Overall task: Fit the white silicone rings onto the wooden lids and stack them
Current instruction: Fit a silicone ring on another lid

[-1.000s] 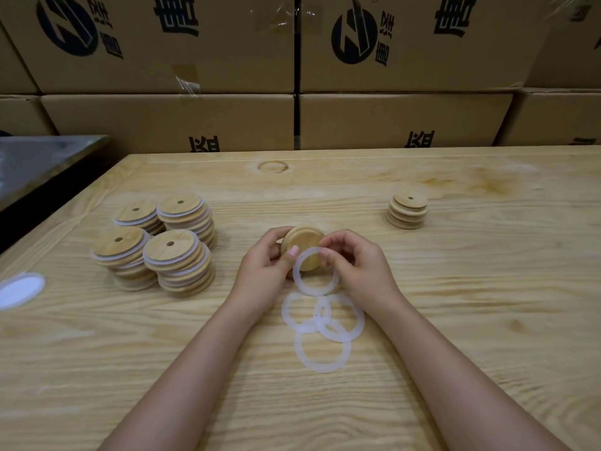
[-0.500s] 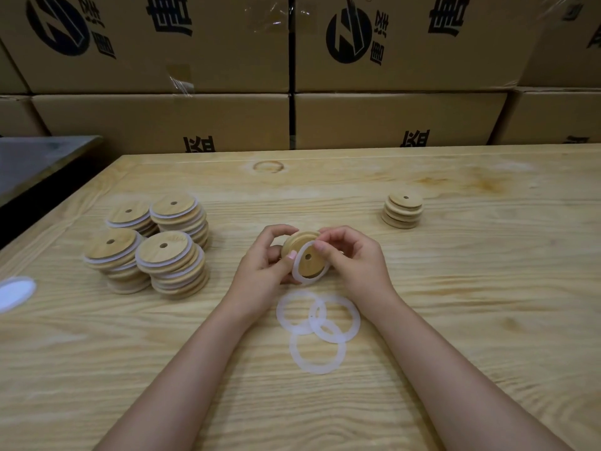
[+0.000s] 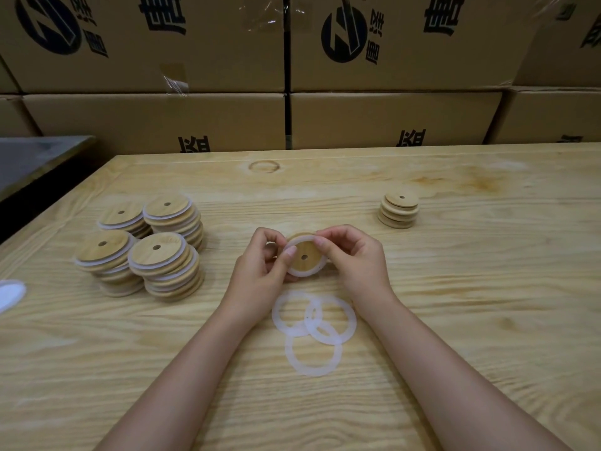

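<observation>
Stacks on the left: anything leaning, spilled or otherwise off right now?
Nothing spilled or damaged. The four ringed stacks are untidy, lids offset; the front-left stack bulges right at its base. Three loose rings overlap on the table. The left hand and right hand grip the lid being ringed.

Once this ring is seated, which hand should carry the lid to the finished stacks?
Left, probably. The left hand grips the lid, and the ringed stacks lie on its side; the right hand, pinching the ring, is nearer the bare lids.
</observation>
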`<state>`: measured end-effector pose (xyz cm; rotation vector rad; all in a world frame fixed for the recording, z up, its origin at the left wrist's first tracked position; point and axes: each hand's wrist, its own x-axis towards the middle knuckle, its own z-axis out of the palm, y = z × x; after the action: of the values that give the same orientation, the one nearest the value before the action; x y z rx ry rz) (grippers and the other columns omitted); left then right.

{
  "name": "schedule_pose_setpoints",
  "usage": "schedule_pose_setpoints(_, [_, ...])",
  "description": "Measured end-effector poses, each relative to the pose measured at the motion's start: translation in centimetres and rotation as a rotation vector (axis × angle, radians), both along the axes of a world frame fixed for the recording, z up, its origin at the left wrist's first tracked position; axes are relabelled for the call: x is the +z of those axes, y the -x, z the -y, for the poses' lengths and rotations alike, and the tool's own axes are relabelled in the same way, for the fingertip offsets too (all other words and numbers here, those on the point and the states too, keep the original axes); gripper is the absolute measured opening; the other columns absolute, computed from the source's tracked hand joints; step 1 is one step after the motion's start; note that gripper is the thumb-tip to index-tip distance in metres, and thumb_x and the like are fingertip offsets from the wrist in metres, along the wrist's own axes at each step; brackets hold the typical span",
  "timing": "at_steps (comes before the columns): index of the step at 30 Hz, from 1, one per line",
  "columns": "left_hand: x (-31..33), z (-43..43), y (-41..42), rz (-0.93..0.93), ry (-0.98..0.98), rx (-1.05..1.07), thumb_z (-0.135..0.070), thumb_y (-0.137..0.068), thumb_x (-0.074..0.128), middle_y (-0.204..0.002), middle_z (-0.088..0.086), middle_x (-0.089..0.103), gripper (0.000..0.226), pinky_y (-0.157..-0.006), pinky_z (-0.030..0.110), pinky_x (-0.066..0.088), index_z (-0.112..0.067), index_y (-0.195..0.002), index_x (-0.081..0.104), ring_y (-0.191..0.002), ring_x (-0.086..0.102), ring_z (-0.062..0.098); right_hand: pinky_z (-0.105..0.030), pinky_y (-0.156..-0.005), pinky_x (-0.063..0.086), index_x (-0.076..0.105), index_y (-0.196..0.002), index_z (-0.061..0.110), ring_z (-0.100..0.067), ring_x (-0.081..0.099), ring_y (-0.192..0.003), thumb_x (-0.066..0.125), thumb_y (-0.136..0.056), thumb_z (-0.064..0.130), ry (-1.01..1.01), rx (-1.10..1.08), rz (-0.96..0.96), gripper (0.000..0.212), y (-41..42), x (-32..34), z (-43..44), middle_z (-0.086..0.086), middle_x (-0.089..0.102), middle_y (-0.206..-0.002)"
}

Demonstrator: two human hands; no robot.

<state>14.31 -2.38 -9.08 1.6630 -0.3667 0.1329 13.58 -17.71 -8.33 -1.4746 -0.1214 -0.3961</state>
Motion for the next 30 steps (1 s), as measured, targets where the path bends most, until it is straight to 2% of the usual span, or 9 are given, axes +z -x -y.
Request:
schedule_pose_setpoints(3, [0.06, 0.06, 0.04, -0.002, 0.009, 0.020, -0.016, -0.092, 0.057, -0.073, -0.006, 0.069, 0.028, -0.072, 0.043, 0.057, -0.039, -0.077, 0.051, -0.075, 0.069, 0.017, -0.015, -0.066, 0.050, 0.068, -0.078, 0.018, -0.005, 0.067, -0.074, 0.069, -0.083, 0.003, 0.019, -0.008, -0.001, 0.015, 0.02, -0.03, -0.07, 0.008, 0.071, -0.073])
schedule_pose_setpoints(8, [0.12, 0.01, 0.15, -0.025, 0.071, 0.066, -0.011, -0.092, 0.058, -0.069, -0.002, 0.066, 0.017, -0.069, 0.040, 0.057, -0.023, -0.080, 0.052, -0.074, 0.067, 0.020, -0.016, -0.068, 0.051, 0.067, -0.078, 0.019, -0.006, 0.067, -0.076, 0.067, -0.085, 0.004, 0.057, 0.010, 0.016, 0.017, 0.22, 0.06, -0.25, 0.009, 0.070, -0.075])
schedule_pose_setpoints(17, [0.37, -0.01, 0.22, -0.011, 0.067, 0.103, -0.007, -0.092, 0.055, -0.061, -0.008, 0.058, 0.019, -0.060, 0.027, 0.048, -0.019, -0.079, 0.050, -0.062, 0.056, 0.009, -0.015, -0.069, 0.050, 0.065, -0.077, 0.020, -0.001, 0.065, -0.075, 0.065, -0.086, 0.003, 0.087, 0.043, 0.010, 0.019, 0.43, 0.16, -0.42, 0.014, 0.069, -0.074])
schedule_pose_setpoints(20, [0.57, 0.06, 0.37, -0.020, 0.083, 0.100, -0.007, -0.092, 0.055, -0.069, 0.001, 0.057, 0.017, -0.065, 0.032, 0.047, -0.018, -0.079, 0.051, -0.069, 0.056, 0.016, -0.015, -0.069, 0.051, 0.066, -0.077, 0.019, -0.002, 0.065, -0.075, 0.065, -0.086, 0.003, 0.088, 0.032, 0.016, 0.018, 0.42, 0.17, -0.40, 0.013, 0.069, -0.073])
schedule_pose_setpoints(23, [0.64, 0.08, 0.42, -0.022, 0.071, 0.089, -0.008, -0.092, 0.056, -0.077, 0.008, 0.060, 0.015, -0.066, 0.028, 0.048, -0.016, -0.080, 0.051, -0.073, 0.058, 0.019, -0.018, -0.068, 0.051, 0.064, -0.077, 0.019, -0.005, 0.065, -0.072, 0.064, -0.087, 0.004, 0.091, 0.014, 0.011, 0.018, 0.39, 0.10, -0.40, 0.011, 0.068, -0.071])
schedule_pose_setpoints(27, [0.67, 0.09, 0.43, -0.031, 0.059, 0.095, -0.007, -0.092, 0.055, -0.077, 0.006, 0.062, 0.015, -0.070, 0.031, 0.047, -0.017, -0.081, 0.052, -0.075, 0.059, 0.018, -0.020, -0.069, 0.052, 0.065, -0.077, 0.019, -0.007, 0.066, -0.074, 0.065, -0.086, 0.004, 0.098, 0.016, 0.014, 0.019, 0.34, 0.10, -0.35, 0.010, 0.068, -0.073])
schedule_pose_setpoints(30, [0.68, 0.03, 0.36, -0.039, 0.042, 0.108, -0.008, -0.092, 0.055, -0.072, -0.003, 0.063, 0.016, -0.073, 0.036, 0.049, -0.020, -0.081, 0.053, -0.072, 0.061, 0.013, -0.021, -0.071, 0.053, 0.065, -0.076, 0.019, -0.010, 0.067, -0.077, 0.065, -0.085, 0.003, 0.088, 0.003, 0.023, 0.019, 0.31, 0.10, -0.29, 0.007, 0.069, -0.075])
